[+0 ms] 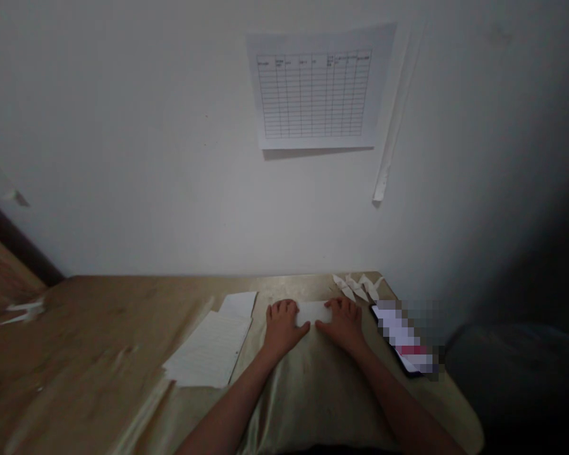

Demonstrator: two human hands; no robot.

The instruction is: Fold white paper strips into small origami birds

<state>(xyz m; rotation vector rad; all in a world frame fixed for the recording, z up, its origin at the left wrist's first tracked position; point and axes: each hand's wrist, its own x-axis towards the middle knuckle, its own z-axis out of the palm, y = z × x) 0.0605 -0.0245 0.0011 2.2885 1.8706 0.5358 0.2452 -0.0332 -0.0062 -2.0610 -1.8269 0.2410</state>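
A small white piece of paper (313, 310), apparently folded, lies on the cloth-covered table between my two hands. My left hand (281, 330) has its thumb and fingers around the paper's left edge. On the opposite edge, my right hand (346, 323) grips it the same way, thumb in front and fingers behind. The two thumbs are close together at the near side. Parts of the paper are hidden under the fingers. To the left of my left hand rests a loose stack of lined white sheets (208, 349).
Several folded white paper shapes (356, 287) lie at the table's back right. A phone (401, 341), partly pixelated, sits along the right edge. White scraps (26, 308) are at the far left. A printed table sheet (315, 95) and a white strip (398, 120) hang on the wall.
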